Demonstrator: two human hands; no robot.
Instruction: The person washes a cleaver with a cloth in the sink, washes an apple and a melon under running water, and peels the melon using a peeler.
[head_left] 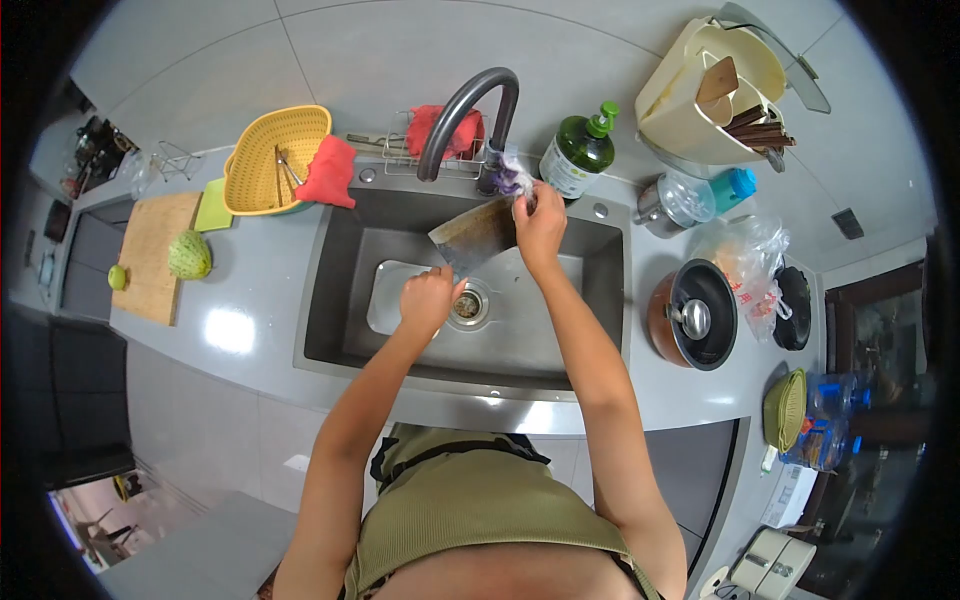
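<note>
Over the sink [335, 345], a cleaver [478, 236] with a broad, dull grey blade is held at a slant. My left hand [428, 303] is closed at its lower end, covering the handle. My right hand [541, 222] has its fingers bent against the blade's upper right end. Just beyond those fingers, beside the base of the dark tap [467, 98], is a purple and white bunched scrubber [512, 175]; whether my right fingers touch it is unclear. Under the blade, the drain [467, 306] shows in the sink floor.
Behind the sink stand a wire rack [398, 150] with a red cloth and a green soap bottle [577, 155]. Left are a yellow basket [262, 160], a cutting board [150, 250] and a green bumpy fruit [189, 256]. A pot [668, 325] with a ladle sits right.
</note>
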